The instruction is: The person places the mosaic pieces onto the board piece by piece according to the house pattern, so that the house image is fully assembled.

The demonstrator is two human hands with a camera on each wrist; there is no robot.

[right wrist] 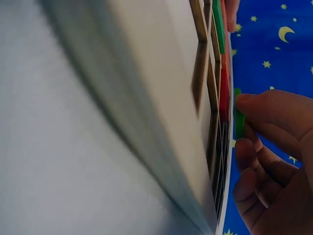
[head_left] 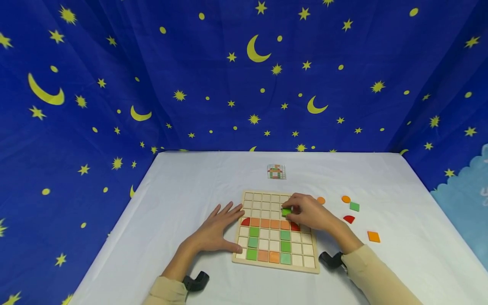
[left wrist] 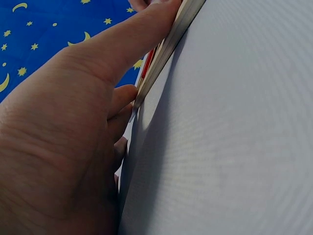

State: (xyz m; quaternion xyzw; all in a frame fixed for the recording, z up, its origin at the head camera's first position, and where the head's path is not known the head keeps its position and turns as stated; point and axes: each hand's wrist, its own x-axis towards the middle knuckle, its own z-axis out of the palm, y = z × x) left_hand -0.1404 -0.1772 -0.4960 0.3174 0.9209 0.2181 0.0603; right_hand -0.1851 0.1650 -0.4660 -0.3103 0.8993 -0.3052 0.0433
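Observation:
My right hand [head_left: 310, 212] pinches a bright green square tile [head_left: 286, 212] between thumb and fingers over the right part of a wooden grid board [head_left: 274, 266]. In the right wrist view the green tile [right wrist: 238, 122] stands edge-on, just off the board. My left hand [head_left: 213, 231] has its fingers spread, with thumb and fingertips touching the board's left edge. A row of orange tiles [head_left: 265, 223] crosses the grid between red quarter-circle tiles [head_left: 245, 221]. Below it run two columns of green tiles [head_left: 253, 242], with two orange tiles [head_left: 274, 256] in the bottom row.
A small pattern card [head_left: 276, 171] lies behind the board. To the right are orange round tiles [head_left: 345, 199], a green square [head_left: 354, 206], a red quarter-circle [head_left: 348, 219] and an orange square [head_left: 373, 237]. A blue starry curtain [head_left: 228, 84] surrounds the white table [head_left: 198, 182].

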